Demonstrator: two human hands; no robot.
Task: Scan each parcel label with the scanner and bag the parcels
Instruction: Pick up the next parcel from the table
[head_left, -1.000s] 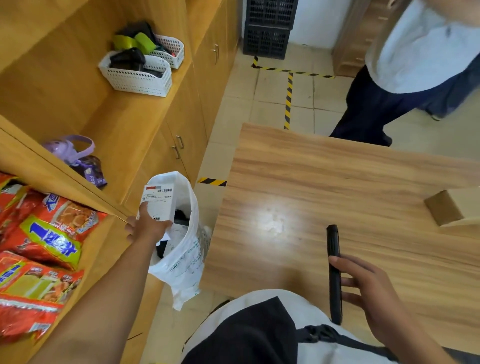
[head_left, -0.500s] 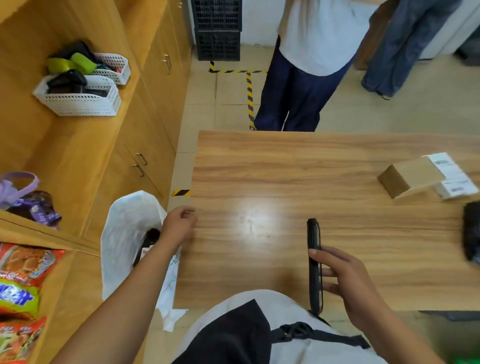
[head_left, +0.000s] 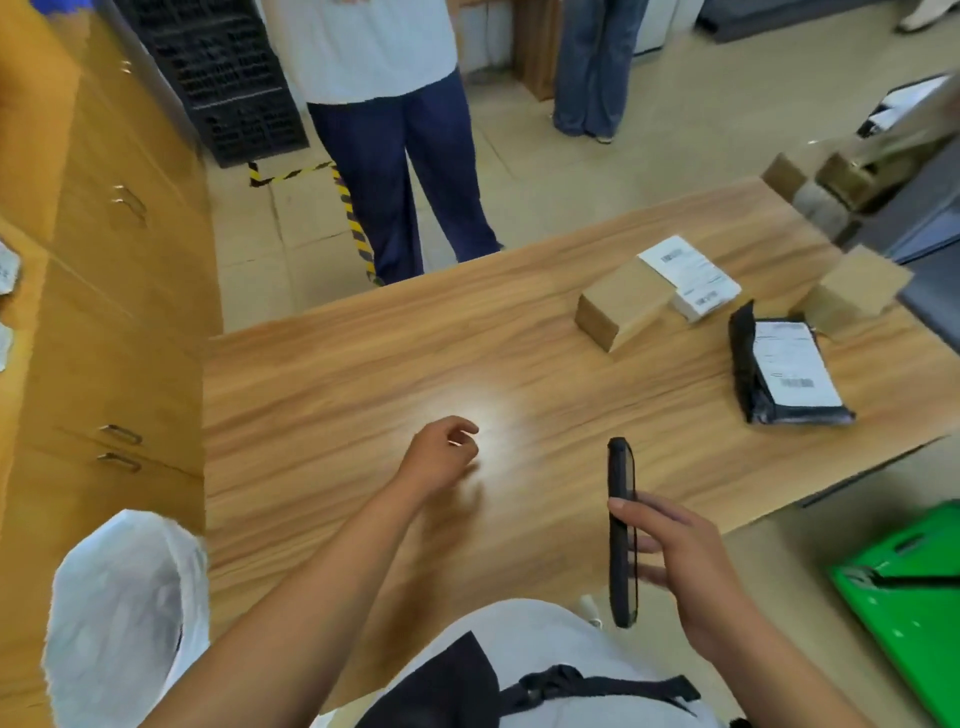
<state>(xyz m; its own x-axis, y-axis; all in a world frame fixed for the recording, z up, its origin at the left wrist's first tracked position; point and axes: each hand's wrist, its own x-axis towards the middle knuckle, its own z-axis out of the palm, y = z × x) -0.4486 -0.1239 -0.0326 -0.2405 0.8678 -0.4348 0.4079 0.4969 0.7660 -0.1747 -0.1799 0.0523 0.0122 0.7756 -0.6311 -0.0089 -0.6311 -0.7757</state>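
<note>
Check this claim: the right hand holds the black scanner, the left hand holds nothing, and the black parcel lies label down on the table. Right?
Wrong on the label. The head view shows the black parcel lying label up on the table. The right hand does hold the black scanner, and the left hand holds nothing.

The worktop (head_left: 363, 364) is warm light-brown wood grain with a pale glare patch near its middle. On it lie a plain tan cardboard box (head_left: 621, 304), a white parcel (head_left: 691, 275) printed with black barcodes, and a black plastic parcel (head_left: 744, 358) carrying a white label (head_left: 795, 369) with black print. The scanner (head_left: 621, 530) over the worktop's near edge is black. Left of the worktop, a white bag (head_left: 119, 613) sits against honey-yellow cabinets (head_left: 114, 312). Beyond the worktop, yellow-and-black striped tape (head_left: 353, 218) crosses beige floor tiles (head_left: 571, 182). Right of the worktop is a bright green bag (head_left: 914, 597).
</note>
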